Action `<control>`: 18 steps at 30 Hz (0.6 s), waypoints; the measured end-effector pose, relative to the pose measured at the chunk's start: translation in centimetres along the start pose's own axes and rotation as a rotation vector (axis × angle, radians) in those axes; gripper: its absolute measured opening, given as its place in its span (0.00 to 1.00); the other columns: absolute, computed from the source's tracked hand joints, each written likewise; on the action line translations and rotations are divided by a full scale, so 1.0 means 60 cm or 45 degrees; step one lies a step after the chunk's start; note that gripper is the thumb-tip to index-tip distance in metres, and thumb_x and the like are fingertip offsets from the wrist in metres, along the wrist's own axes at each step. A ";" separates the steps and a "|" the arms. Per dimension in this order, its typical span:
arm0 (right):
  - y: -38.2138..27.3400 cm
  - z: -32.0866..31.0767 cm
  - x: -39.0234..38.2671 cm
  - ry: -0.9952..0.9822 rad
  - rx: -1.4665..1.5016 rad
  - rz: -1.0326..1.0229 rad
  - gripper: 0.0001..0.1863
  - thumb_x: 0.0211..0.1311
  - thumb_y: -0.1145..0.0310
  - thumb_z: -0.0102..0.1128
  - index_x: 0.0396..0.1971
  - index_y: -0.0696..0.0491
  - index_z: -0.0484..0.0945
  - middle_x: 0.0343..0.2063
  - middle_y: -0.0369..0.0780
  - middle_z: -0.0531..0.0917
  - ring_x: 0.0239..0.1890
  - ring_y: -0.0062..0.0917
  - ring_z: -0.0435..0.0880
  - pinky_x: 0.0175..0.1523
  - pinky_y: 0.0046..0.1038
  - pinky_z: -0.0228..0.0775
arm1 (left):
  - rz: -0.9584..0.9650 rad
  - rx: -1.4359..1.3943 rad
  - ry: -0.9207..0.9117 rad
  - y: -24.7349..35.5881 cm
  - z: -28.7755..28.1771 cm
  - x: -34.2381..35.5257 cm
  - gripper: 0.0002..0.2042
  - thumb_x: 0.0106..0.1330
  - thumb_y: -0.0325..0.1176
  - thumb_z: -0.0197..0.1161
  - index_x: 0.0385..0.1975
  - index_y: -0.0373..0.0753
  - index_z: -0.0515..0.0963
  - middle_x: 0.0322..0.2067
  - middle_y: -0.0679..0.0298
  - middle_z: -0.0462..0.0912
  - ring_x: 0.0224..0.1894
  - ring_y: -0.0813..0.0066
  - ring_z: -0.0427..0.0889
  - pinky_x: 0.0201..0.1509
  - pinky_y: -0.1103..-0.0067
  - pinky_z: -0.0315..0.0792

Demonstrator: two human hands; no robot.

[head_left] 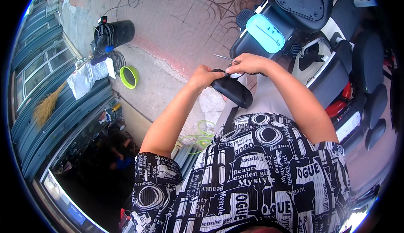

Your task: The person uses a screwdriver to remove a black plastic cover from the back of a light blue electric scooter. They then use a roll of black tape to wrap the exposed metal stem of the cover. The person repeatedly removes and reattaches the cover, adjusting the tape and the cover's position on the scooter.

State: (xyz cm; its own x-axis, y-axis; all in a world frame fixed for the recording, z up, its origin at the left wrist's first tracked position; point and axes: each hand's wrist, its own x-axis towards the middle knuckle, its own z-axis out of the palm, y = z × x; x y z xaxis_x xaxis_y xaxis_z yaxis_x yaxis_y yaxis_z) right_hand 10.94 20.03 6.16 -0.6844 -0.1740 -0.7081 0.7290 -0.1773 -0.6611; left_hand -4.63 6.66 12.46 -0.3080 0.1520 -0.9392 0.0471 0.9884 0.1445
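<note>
In front of my body, my left hand [203,78] grips one end of a black, rounded, padded-looking piece [235,90]. I cannot make out its exact kind. My right hand [249,63] is closed at the same end, and a thin metal rod [224,58] sticks out past its fingers to the left. A small white patch shows under the right fingers, against the black piece. The fingertips of both hands nearly meet, so what lies between them is hidden. Just beyond my right hand, a light-blue tray [261,30] with a few small dark parts rests on a scooter seat.
Parked scooters with dark seats [313,75] stand along the right. At left are a black bucket [122,33] with a cable, a lime-green basin [128,77], a straw broom [47,106] and a dark doorway [97,165] with a person inside. A green hose [198,140] lies on the ground.
</note>
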 end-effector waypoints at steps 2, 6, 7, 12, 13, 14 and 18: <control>-0.005 0.001 0.004 0.014 -0.132 0.002 0.26 0.51 0.43 0.64 0.29 0.55 0.80 0.23 0.34 0.78 0.27 0.22 0.75 0.34 0.24 0.65 | -0.022 0.026 -0.024 0.007 -0.002 -0.001 0.29 0.44 0.44 0.76 0.40 0.33 0.69 0.26 0.63 0.75 0.23 0.80 0.72 0.21 0.82 0.63; -0.040 -0.001 0.002 -0.003 -0.457 0.084 0.29 0.51 0.39 0.60 0.33 0.54 0.82 0.29 0.37 0.82 0.34 0.26 0.81 0.39 0.27 0.70 | -0.026 0.085 -0.037 0.004 -0.002 0.007 0.28 0.43 0.44 0.76 0.38 0.34 0.69 0.24 0.65 0.74 0.20 0.80 0.70 0.18 0.81 0.61; -0.045 -0.002 0.004 -0.021 -0.511 0.113 0.29 0.52 0.39 0.59 0.33 0.53 0.83 0.30 0.37 0.83 0.36 0.27 0.82 0.41 0.28 0.70 | -0.025 0.094 -0.051 0.003 -0.002 0.011 0.28 0.43 0.44 0.76 0.37 0.34 0.69 0.24 0.65 0.74 0.19 0.80 0.70 0.18 0.81 0.60; -0.047 -0.002 0.020 -0.084 -0.702 0.223 0.28 0.56 0.39 0.55 0.37 0.51 0.83 0.33 0.36 0.84 0.38 0.28 0.82 0.43 0.29 0.70 | -0.035 0.216 -0.062 0.012 -0.003 0.019 0.25 0.43 0.46 0.75 0.30 0.34 0.71 0.20 0.65 0.73 0.18 0.79 0.70 0.17 0.81 0.61; -0.043 -0.001 0.024 -0.092 -0.702 0.230 0.27 0.56 0.40 0.54 0.37 0.50 0.83 0.34 0.36 0.84 0.39 0.28 0.82 0.43 0.29 0.70 | -0.039 0.251 -0.063 0.014 -0.004 0.020 0.24 0.43 0.47 0.75 0.28 0.35 0.72 0.20 0.65 0.74 0.18 0.79 0.70 0.17 0.80 0.61; -0.038 0.000 0.027 -0.100 -0.701 0.236 0.27 0.57 0.40 0.53 0.38 0.50 0.83 0.34 0.37 0.84 0.39 0.28 0.82 0.44 0.29 0.70 | -0.045 0.275 -0.074 0.015 -0.004 0.021 0.23 0.43 0.47 0.75 0.27 0.35 0.73 0.20 0.64 0.74 0.18 0.78 0.70 0.18 0.80 0.62; -0.025 0.002 0.026 -0.070 -0.609 0.127 0.29 0.59 0.40 0.51 0.33 0.54 0.83 0.31 0.38 0.82 0.35 0.29 0.80 0.42 0.32 0.69 | -0.048 0.286 -0.112 0.021 -0.006 0.016 0.23 0.42 0.49 0.74 0.22 0.34 0.76 0.19 0.62 0.76 0.18 0.76 0.72 0.20 0.79 0.64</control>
State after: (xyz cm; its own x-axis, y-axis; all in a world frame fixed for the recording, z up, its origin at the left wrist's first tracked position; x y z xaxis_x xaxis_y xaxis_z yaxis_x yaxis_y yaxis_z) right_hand 8.78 19.94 6.08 -0.6010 -0.2203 -0.7683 0.7056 0.3054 -0.6395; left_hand -5.23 8.07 11.87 -0.2302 0.1048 -0.9675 0.2504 0.9671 0.0452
